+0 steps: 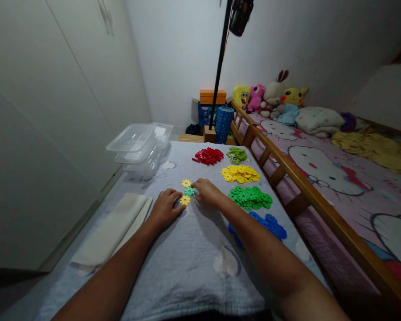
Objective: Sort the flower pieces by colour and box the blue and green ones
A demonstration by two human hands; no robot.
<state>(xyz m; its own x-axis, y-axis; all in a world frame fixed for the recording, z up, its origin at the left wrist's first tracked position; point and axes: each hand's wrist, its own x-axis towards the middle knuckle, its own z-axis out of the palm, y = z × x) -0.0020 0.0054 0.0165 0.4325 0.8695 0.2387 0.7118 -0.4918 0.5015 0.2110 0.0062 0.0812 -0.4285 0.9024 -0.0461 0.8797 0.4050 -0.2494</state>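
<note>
Three flat, flower-shaped discs (189,191)

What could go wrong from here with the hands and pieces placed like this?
1. The left hand and right hand are both close around the green piece and the two yellow pieces, so a small slip might push the row out of line.
2. The right forearm crosses the blue pile in this view; if it dips or sweeps, it could scatter those pieces.
</note>
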